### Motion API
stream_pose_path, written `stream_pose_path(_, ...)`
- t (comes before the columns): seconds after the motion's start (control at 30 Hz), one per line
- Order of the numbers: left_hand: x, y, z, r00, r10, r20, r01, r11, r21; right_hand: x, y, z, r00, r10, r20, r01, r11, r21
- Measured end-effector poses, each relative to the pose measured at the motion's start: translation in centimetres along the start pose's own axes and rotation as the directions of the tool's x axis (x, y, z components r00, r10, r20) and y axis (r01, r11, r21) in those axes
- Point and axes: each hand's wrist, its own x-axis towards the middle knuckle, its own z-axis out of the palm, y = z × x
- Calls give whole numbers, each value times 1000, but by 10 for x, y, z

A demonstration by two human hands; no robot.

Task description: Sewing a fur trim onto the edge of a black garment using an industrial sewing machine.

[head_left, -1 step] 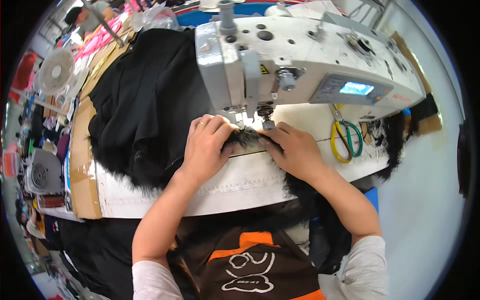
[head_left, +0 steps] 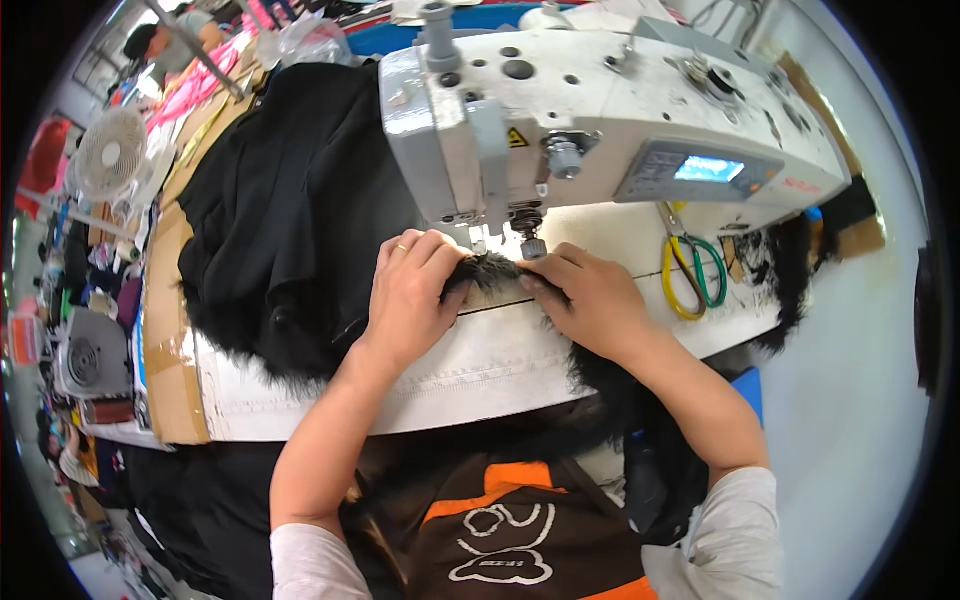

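Note:
Under the presser foot point(head_left: 480, 236) of a white sewing machine point(head_left: 600, 85) lies a strip of black fur trim point(head_left: 488, 272). My left hand point(head_left: 410, 295) grips it just left of the foot, fingertips pressed down close to the needle area. My right hand point(head_left: 585, 300) pinches the trim to the right of the foot, thumb underneath the curled fingers. Black fabric point(head_left: 290, 200) with a furry edge is heaped left of the machine. Yellow-and-green handled scissors point(head_left: 700, 280) rest on the machine bed to the right of my right hand.
The white table edge point(head_left: 460, 400) runs before me, with cardboard point(head_left: 175, 380) along its left. More black fur point(head_left: 780, 300) hangs at the right. A fan point(head_left: 110, 145), plastic bags point(head_left: 310, 40) and clutter stand left. Another person point(head_left: 170, 45) is at the back left.
The machine and background sit slightly differently in the picture, as from a small shift of the head. My hands keep nearly the same grip and place on the trim.

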Motion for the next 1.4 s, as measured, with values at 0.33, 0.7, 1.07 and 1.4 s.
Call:
stream_pose_path(0.33,41,9,-12,894,-297,335,334,941,-59,-32,-106,63,996,-4,88,2,1000,17)
stream_pose_path(0.7,49,12,-21,886,-159,436,148,987,59,8,-165,114,999,51,-16,-52,997,-62)
stream_pose_path(1.07,14,15,0,939,279,200,-333,883,331,-43,-42,34,906,-380,-189,401,912,87)
stream_pose_path(1.4,3,16,-14,985,7,174,-17,998,57,28,14,38,945,-319,-69,320,947,-8)
